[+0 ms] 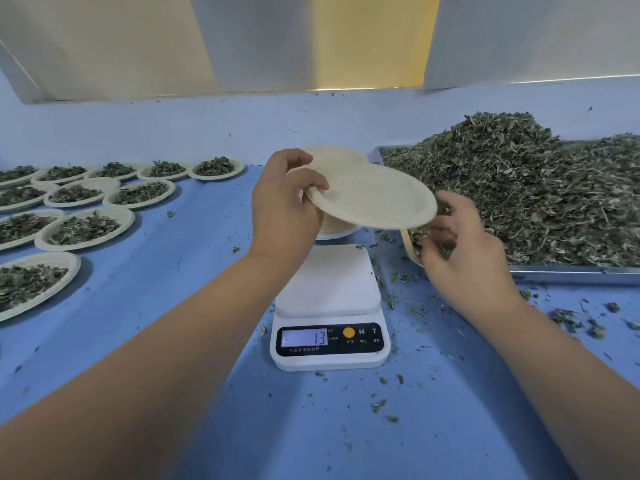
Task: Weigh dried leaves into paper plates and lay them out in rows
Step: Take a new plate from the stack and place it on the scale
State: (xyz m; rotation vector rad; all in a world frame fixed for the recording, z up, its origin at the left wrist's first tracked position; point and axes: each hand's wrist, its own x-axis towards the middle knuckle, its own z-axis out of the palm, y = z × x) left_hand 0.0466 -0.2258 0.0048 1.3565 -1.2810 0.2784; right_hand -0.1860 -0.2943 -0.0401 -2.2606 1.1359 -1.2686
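1. Two hands work over a white scale [329, 306] on the blue desk [156, 306]; its display reads 13 and its platform is bare.
2. Above and just behind the scale, the left hand [284, 206] pinches the rim of an empty paper plate [377, 199], thumb on top and fingers beneath, holding it tilted in the air.
3. Right of the scale, the right hand [464, 251] hangs with loosely curled fingers at the near corner of a metal tray [571, 273]; whether it holds any leaves cannot be told.
4. The tray is heaped with dried leaves [519, 188].
5. Left of the scale, filled plates [83, 228] lie in rows.
6. Behind the scale sits a stack of plates [337, 232].
7. Loose crumbs [379, 405] are scattered around the scale.
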